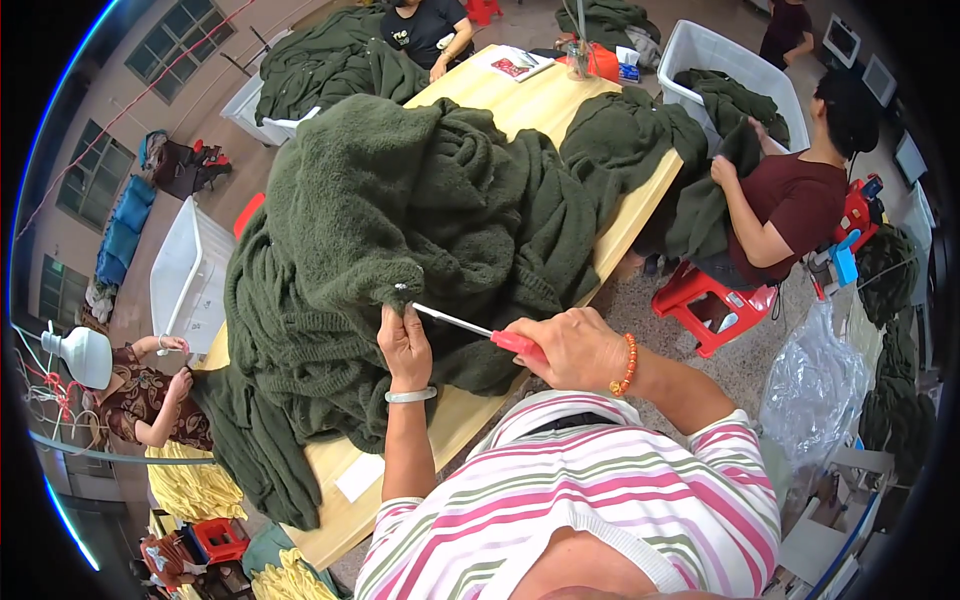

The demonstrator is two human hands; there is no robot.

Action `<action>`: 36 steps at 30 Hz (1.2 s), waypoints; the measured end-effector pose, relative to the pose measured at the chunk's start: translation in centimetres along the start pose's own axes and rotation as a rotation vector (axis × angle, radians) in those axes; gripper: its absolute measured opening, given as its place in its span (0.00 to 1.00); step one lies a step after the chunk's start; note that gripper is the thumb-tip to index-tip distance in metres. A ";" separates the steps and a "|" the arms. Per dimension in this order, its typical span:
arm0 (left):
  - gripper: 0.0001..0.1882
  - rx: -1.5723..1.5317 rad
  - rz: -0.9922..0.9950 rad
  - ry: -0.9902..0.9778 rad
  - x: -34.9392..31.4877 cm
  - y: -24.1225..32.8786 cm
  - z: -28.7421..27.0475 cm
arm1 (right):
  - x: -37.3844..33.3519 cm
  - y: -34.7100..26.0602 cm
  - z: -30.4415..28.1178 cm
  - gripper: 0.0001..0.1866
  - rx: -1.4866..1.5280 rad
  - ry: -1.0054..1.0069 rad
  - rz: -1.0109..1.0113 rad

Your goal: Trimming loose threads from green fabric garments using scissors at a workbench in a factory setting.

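Note:
A large heap of dark green fuzzy knit garments (350, 200) covers the table before me. My left hand (406, 352) pinches an edge of the knit, with a small pale shiny spot just above the fingertips. In my right hand (580, 350) is a slim metal-shafted tool with a red handle (512, 343). Its shaft points left, and the tip meets the knit right beside my left fingertips. I cannot make out the tip's shape. A bracelet circles each wrist.
The pale wooden table (630, 220) runs away from me. A co-worker in dark red (790, 210) handles green knit at right, near a red stool (715, 305) and a white bin (735, 65). Another person (150, 395) works at left beside a white bin (190, 270).

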State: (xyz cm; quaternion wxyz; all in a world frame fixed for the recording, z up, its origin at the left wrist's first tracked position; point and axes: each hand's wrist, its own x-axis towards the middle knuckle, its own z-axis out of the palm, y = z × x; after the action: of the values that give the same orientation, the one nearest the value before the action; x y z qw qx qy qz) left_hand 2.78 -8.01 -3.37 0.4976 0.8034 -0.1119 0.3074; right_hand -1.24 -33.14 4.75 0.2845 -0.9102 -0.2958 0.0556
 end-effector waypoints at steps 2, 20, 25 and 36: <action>0.09 0.009 0.016 0.006 0.0 -0.2 0.0 | 0.0 0.3 -0.1 0.15 -0.004 0.043 0.017; 0.27 -1.341 -0.344 0.461 2.5 -0.8 -2.8 | 2.2 2.1 -0.1 0.15 0.095 0.151 -0.054; 0.43 -1.226 -0.412 0.478 3.9 -1.3 -3.4 | 3.0 2.7 -0.1 0.17 0.111 0.073 -0.031; 0.49 -0.792 -0.461 0.423 7.9 -3.6 2.1 | 5.7 3.1 -0.6 0.15 -0.006 0.024 0.052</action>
State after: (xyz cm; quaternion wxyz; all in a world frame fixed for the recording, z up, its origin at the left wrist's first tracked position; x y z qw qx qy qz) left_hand 11.54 -7.11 -1.90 0.8308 0.4769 0.0638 0.2797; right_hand 5.18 -32.19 3.91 0.2838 -0.9190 -0.2690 0.0511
